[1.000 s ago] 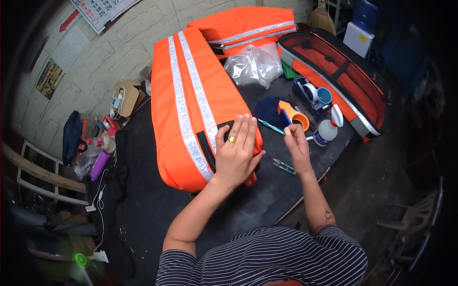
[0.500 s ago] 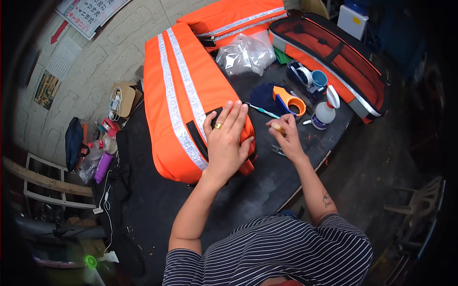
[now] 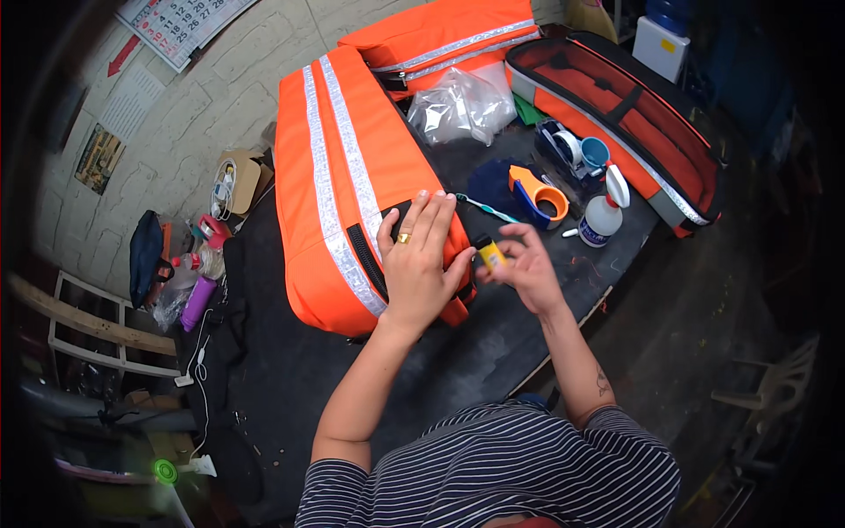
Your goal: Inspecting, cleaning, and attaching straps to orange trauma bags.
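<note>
Orange fabric lies under the left hand (image 3: 421, 264), spread flat and pressing the near end of a long orange bag with reflective silver stripes (image 3: 339, 167). Just beside it, the right hand (image 3: 526, 266) pinches a small yellow cylinder (image 3: 490, 253). The bag's black zipper (image 3: 368, 258) looks closed. Behind, on the dark surface (image 3: 440, 370), a second orange case (image 3: 629, 119) sits open and seemingly empty; a clear plastic bag (image 3: 459, 107) holds something indistinct.
</note>
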Demonstrator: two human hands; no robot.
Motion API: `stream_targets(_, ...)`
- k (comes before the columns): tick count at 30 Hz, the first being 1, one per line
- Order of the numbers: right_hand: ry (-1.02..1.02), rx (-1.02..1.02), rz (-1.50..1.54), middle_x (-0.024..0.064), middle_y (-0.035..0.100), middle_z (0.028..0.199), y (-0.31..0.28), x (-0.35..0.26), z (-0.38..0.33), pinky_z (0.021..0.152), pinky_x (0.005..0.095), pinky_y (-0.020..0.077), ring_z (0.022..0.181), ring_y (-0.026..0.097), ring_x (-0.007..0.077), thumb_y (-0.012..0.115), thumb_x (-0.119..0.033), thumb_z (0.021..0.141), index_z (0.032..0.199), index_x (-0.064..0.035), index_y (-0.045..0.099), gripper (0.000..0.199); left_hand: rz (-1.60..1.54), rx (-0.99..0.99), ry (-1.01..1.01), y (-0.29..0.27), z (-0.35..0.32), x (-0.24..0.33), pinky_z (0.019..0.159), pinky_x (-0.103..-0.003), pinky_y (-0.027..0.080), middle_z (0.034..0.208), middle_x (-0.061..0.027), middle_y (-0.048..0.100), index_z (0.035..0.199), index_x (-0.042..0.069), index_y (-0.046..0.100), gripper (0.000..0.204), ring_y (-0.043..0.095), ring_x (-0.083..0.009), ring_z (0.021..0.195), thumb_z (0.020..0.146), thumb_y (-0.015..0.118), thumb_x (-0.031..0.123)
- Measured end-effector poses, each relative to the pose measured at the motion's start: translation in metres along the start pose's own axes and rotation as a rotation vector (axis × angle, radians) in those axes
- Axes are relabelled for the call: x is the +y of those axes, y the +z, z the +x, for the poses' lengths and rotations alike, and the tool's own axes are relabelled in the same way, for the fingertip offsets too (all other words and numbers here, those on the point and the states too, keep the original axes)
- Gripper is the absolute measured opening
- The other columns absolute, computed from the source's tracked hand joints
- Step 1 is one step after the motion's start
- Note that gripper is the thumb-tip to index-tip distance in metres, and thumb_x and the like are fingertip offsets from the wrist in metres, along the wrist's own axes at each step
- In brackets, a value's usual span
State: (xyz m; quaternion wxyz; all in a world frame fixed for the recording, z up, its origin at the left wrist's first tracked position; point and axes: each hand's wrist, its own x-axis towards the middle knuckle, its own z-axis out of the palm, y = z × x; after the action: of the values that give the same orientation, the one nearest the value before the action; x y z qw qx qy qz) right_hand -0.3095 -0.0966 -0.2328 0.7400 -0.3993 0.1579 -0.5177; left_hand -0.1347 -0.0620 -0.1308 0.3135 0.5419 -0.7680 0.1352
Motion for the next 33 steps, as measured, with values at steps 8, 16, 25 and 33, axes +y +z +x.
stream_targets(8,-0.174,0.079,-0.493,-0.0002,0.048,0.078,0.015,-0.011,0.011,0.067,0.0217,0.0384,0.073,0.046,0.0066,0.051,-0.005,0.083,0.097,-0.0026,0.048,0.015,0.130,0.090,-0.001,0.008,-0.004,0.000,0.103,-0.039,0.021,0.126,-0.0045,0.058,0.125,0.010,0.055,0.064,0.049,-0.0176,0.122,0.071,0.075,0.037)
stream_targets(16,-0.430,0.260,-0.943,0.0021,0.048,0.065,0.051,-0.029,0.014,0.053,0.0252,0.0371,0.058,0.043,0.0090,0.063,-0.015,0.085,0.083,-0.0022,0.050,0.019,0.085,0.077,-0.028,0.006,-0.001,0.004,0.102,-0.041,0.022,0.127,-0.0055,0.056,0.131,0.011,0.050,0.067,0.048,-0.0178,0.123,0.072,0.073,0.033)
stream_targets(25,-0.656,0.194,-0.895,0.0034,0.050,0.068,0.044,-0.019,0.027,0.051,0.0244,0.0372,0.057,0.045,0.0081,0.061,-0.020,0.091,0.102,-0.0040,0.044,0.026,0.086,0.050,0.040,0.005,0.006,0.008,0.093,-0.041,0.026,0.125,-0.0054,0.055,0.136,0.014,0.046,0.071,0.048,-0.0199,0.117,0.071,0.073,0.025)
stream_targets(33,-0.519,0.180,-0.988,0.0079,0.057,0.077,0.066,-0.034,0.027,0.057,0.0277,0.0407,0.063,0.051,0.0153,0.065,-0.006,0.081,0.092,0.0016,0.058,0.015,-0.008,0.100,-0.022,0.007,0.004,0.003,0.091,-0.040,0.027,0.118,-0.0049,0.059,0.136,0.011,0.045,0.077,0.049,-0.0199,0.115,0.067,0.076,0.021)
